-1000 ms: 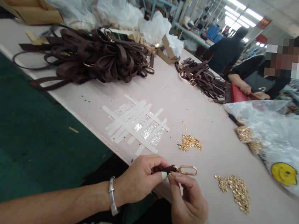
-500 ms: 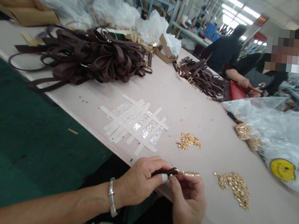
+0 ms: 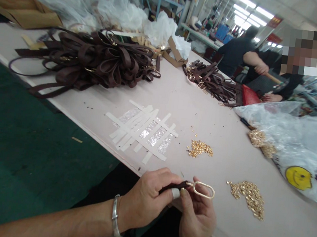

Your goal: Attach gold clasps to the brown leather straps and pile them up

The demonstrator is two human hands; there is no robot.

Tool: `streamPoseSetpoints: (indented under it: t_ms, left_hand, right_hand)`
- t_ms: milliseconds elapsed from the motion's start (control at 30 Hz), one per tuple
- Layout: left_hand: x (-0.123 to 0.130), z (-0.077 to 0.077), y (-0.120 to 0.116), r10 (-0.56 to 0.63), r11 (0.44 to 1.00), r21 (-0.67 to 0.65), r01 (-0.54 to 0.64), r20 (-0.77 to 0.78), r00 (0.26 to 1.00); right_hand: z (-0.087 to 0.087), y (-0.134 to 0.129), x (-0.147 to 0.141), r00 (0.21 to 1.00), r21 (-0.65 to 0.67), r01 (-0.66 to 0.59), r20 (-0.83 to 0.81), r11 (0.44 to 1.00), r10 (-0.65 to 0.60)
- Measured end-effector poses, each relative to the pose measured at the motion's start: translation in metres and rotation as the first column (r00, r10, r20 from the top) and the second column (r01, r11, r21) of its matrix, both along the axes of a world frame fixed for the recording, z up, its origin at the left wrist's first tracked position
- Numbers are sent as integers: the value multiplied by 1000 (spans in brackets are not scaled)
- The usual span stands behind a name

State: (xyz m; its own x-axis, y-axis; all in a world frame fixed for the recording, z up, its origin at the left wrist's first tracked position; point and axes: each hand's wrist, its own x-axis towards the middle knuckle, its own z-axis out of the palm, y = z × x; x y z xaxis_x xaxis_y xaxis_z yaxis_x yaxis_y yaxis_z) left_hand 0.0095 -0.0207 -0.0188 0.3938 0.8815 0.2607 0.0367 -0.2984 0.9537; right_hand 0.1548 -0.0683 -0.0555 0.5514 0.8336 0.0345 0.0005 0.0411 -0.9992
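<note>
My left hand [image 3: 150, 195], a white wrap on its thumb, is closed on a dark brown leather strap [image 3: 174, 187] just past the table's near edge. A gold oval ring [image 3: 203, 190] hangs from the strap's end and points right. My right hand [image 3: 197, 217] pinches that end from below, its thumb against the strap and its fingers behind the ring. A small shiny spot shows at the right thumb's tip; I cannot tell what it is. On the table lie a pile of small gold fittings [image 3: 200, 148] and a second pile of gold fittings [image 3: 249, 197].
Brown straps [image 3: 96, 59] are heaped at the left, with more straps [image 3: 213, 81] farther back. White strips [image 3: 145, 132] are taped to the table [image 3: 215, 173]. A plastic bag [image 3: 308, 149] lies at the right. Across the table a person's hand [image 3: 261, 68] raises a hammer [image 3: 274, 78].
The gold ring has turned from edge-on to showing its open oval. My hands have barely shifted. The co-worker's arm has risen with the hammer.
</note>
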Motion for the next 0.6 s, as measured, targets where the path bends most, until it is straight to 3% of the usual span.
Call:
streamPoseSetpoints:
  t_ms: [233, 467, 600]
  left_hand:
    - [8, -1, -13, 118, 993, 8, -118, 12, 993]
    - [-2, 1, -5, 10, 981, 194, -7, -15, 1000]
    - [5, -7, 0, -37, 962, 265, 66, -115, 993]
  right_hand:
    - [-5, -3, -9, 999, 63, 42, -36, 997, -40]
    - [-6, -4, 1, 994, -3, -15, -112, 1000, 15]
    - [0, -10, -4, 993, -66, -38, 113, 997, 45]
